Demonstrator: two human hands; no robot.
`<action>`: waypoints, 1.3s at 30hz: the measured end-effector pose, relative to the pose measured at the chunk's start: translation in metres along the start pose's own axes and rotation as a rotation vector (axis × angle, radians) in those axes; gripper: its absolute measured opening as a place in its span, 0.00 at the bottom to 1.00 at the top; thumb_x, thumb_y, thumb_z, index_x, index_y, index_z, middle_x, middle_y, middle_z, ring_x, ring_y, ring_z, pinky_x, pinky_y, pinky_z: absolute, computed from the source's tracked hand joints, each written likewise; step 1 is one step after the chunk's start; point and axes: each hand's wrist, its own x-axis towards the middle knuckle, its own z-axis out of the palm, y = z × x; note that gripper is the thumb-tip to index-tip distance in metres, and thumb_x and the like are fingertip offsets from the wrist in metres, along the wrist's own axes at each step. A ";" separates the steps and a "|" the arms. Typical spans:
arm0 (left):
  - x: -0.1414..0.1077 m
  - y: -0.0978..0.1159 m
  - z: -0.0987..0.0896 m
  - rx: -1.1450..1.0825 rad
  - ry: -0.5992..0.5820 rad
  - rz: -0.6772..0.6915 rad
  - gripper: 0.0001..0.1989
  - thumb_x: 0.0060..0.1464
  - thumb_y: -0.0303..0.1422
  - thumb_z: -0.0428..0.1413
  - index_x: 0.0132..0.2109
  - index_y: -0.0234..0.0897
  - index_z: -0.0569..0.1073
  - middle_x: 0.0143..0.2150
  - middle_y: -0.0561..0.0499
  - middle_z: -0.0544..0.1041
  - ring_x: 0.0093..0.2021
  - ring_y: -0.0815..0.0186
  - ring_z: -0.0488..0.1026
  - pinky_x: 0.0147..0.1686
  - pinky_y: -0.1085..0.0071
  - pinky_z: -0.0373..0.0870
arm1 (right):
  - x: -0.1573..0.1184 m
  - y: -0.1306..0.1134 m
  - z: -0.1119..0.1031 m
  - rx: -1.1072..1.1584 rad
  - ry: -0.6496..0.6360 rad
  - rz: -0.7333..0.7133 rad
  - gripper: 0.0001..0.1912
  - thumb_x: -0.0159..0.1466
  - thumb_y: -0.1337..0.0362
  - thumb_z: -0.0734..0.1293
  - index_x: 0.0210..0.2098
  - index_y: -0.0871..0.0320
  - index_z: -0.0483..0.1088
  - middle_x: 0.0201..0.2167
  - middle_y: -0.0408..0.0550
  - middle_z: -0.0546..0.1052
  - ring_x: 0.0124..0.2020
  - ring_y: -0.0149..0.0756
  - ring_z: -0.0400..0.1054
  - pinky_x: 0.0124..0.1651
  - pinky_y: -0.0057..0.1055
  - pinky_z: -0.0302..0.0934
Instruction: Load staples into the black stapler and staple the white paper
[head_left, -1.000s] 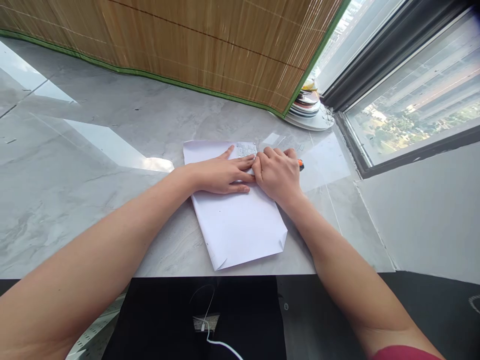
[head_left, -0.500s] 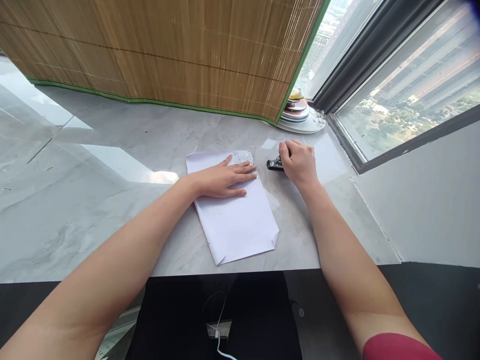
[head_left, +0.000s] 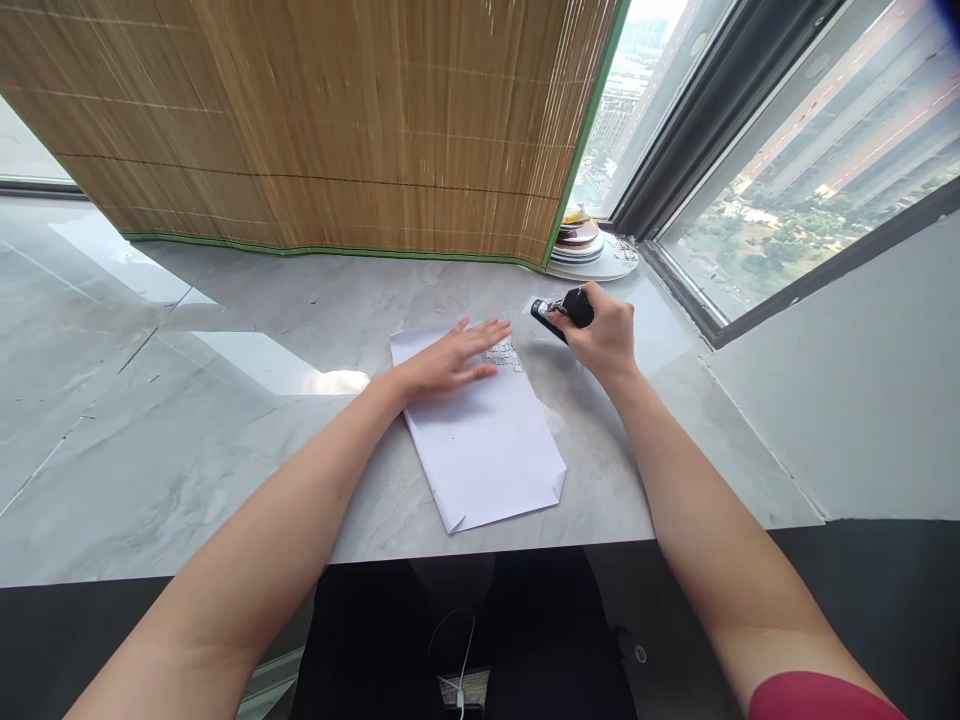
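Observation:
White folded paper (head_left: 495,450) lies on the grey marble surface, with a patch of many staples (head_left: 504,353) near its upper right corner. My left hand (head_left: 454,362) rests over the paper's upper part, fingers spread and pointing right, beside the staples. To the right of the paper, my right hand (head_left: 604,335) grips a black stapler (head_left: 576,308), thumb on its near side. The stapler's front end points left, apart from the paper.
A bamboo blind (head_left: 337,130) with green edging hangs at the back. Stacked plates (head_left: 579,245) stand in the corner by the window frame (head_left: 675,130). A white wall (head_left: 847,400) is on the right. A white cable (head_left: 466,655) hangs below the front edge.
My right hand has changed from a fist pressing on top of the stapler to fingers gripping its body. The stapler is now turned and more visible. The fingers of my left hand have moved closer together.

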 end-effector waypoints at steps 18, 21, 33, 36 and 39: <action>-0.010 -0.023 -0.039 -1.001 1.048 -0.305 0.40 0.69 0.59 0.56 0.22 0.41 0.46 0.18 0.57 0.46 0.17 0.72 0.50 0.19 0.67 0.50 | -0.069 -0.124 0.009 -0.059 -0.484 -0.039 0.06 0.68 0.61 0.70 0.37 0.52 0.68 0.35 0.50 0.81 0.34 0.43 0.71 0.33 0.35 0.51; -0.009 -0.026 -0.039 -1.019 1.068 -0.300 0.39 0.69 0.58 0.57 0.22 0.41 0.45 0.18 0.58 0.45 0.17 0.72 0.50 0.20 0.66 0.49 | -0.070 -0.081 -0.012 -0.103 -0.426 0.026 0.09 0.66 0.60 0.71 0.34 0.51 0.66 0.31 0.48 0.78 0.33 0.43 0.69 0.33 0.35 0.53; -0.006 -0.031 -0.036 -1.033 1.043 -0.307 0.38 0.67 0.56 0.59 0.23 0.42 0.47 0.18 0.58 0.46 0.18 0.72 0.49 0.19 0.67 0.48 | -0.038 0.067 -0.080 -0.025 -0.105 0.185 0.28 0.73 0.43 0.67 0.22 0.50 0.60 0.22 0.43 0.64 0.29 0.39 0.59 0.36 0.39 0.54; -0.007 -0.033 -0.035 -1.055 1.037 -0.281 0.37 0.68 0.53 0.60 0.23 0.42 0.47 0.18 0.59 0.46 0.18 0.72 0.48 0.19 0.68 0.48 | -0.036 0.099 -0.067 -0.208 -0.039 0.367 0.32 0.75 0.50 0.65 0.17 0.49 0.54 0.17 0.42 0.55 0.23 0.36 0.50 0.34 0.40 0.48; -0.008 -0.034 -0.035 -1.089 1.048 -0.287 0.35 0.68 0.49 0.60 0.23 0.42 0.47 0.19 0.59 0.47 0.18 0.72 0.49 0.19 0.69 0.49 | -0.040 0.113 -0.047 -0.399 -0.191 0.407 0.26 0.72 0.57 0.66 0.17 0.52 0.63 0.19 0.49 0.65 0.25 0.40 0.58 0.35 0.40 0.49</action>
